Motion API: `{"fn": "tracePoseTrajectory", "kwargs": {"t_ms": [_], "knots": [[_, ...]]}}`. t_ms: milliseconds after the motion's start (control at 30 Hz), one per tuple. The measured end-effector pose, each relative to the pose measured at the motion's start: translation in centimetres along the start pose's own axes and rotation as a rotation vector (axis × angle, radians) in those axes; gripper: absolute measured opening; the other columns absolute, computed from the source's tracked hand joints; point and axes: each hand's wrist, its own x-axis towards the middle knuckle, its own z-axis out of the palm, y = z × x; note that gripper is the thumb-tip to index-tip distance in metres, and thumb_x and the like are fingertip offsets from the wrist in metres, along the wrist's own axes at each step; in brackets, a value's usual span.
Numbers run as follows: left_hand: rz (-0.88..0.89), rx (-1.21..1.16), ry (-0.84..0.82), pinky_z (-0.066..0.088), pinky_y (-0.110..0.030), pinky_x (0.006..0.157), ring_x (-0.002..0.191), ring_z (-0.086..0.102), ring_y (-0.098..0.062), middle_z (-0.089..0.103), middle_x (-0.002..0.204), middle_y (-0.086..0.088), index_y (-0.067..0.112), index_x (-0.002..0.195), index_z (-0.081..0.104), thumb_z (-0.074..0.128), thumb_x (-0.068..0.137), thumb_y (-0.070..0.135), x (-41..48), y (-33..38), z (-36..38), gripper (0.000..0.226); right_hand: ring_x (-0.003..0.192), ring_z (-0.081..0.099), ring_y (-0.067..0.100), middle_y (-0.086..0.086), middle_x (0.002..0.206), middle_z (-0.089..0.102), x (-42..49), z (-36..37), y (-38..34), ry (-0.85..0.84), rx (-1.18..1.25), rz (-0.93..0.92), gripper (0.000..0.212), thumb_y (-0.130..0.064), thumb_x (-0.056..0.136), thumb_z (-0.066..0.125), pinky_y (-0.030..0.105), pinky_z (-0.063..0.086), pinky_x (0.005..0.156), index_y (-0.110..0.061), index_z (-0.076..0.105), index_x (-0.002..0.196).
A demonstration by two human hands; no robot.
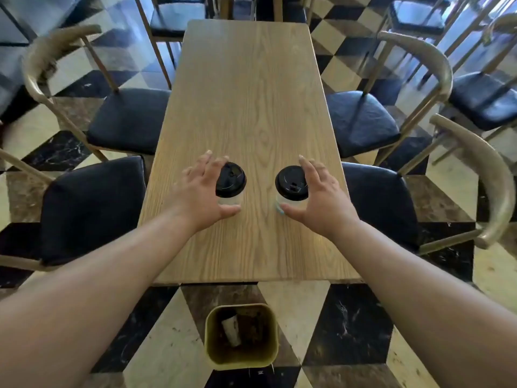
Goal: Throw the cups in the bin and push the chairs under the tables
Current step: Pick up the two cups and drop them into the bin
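Two cups with black lids stand upright on the wooden table [246, 88]. My left hand [201, 189] curls around the left cup [230, 180], fingers spread, thumb under its front; whether it grips is unclear. My right hand [321, 197] likewise wraps beside the right cup [291, 183], fingers apart. A small olive bin [241, 359] sits on the floor just below the table's near edge, with a crumpled cup and rubbish inside. Black-cushioned chairs flank the table: near left [92, 208], far left [128, 119], near right [383, 203], far right [361, 121], all pulled out from the table.
Chequered marble floor surrounds the table. More chairs stand at the back [176, 21] and at the far right [484, 99]. Curved wooden chair backs jut out on both sides.
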Motion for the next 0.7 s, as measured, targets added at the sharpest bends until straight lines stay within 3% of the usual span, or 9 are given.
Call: {"fn": "tracePoseTrajectory", "kwargs": {"t_ms": [200,333,467,600,700], "knots": [[-0.102,-0.073,-0.055,0.030,-0.056,0.122,0.160,0.011,-0.031,-0.008,0.177,0.008,0.047,0.165,0.002,0.085,0.073,0.070,2.2,0.5,1.4,0.126,0.159,0.022,0.031,-0.003,0.179,0.004,1.8,1.4,-0.1,-0.052,0.040,0.015,0.119,-0.060,0.087,0.081,0.053,0.033,0.124,-0.044,-0.004,0.168],[-0.080,-0.050,-0.040,0.034,-0.056,0.120,0.157,0.018,-0.033,-0.001,0.177,0.006,0.046,0.165,0.006,0.084,0.077,0.066,3.0,0.4,2.3,0.119,0.158,0.024,0.030,-0.002,0.178,0.008,2.4,2.0,0.3,-0.065,0.024,0.024,0.116,-0.058,0.086,0.083,0.052,0.036,0.121,-0.041,0.003,0.169],[-0.049,-0.013,-0.054,0.037,-0.052,0.118,0.154,0.024,-0.033,0.009,0.176,0.003,0.043,0.166,0.011,0.083,0.086,0.054,3.2,0.2,3.0,0.108,0.145,0.041,0.031,-0.002,0.169,0.025,2.7,2.3,0.6,-0.051,0.006,0.028,0.104,-0.053,0.089,0.081,0.050,0.048,0.111,-0.035,0.016,0.168],[-0.029,0.004,-0.027,0.045,-0.048,0.106,0.142,0.035,-0.032,0.027,0.161,-0.001,0.034,0.166,0.020,0.080,0.089,0.041,2.9,0.2,3.0,0.098,0.133,0.051,0.033,0.003,0.159,0.034,2.4,2.3,0.1,-0.033,-0.025,0.027,0.096,-0.046,0.091,0.080,0.051,0.055,0.101,-0.033,0.022,0.166],[-0.059,0.008,-0.057,0.047,-0.046,0.104,0.139,0.034,-0.031,0.028,0.151,-0.004,0.028,0.166,0.022,0.083,0.085,0.042,1.9,-0.1,2.8,0.102,0.129,0.053,0.031,0.003,0.154,0.036,1.4,2.5,-0.5,-0.050,-0.022,0.010,0.099,-0.047,0.088,0.081,0.047,0.055,0.099,-0.033,0.023,0.166]]}}
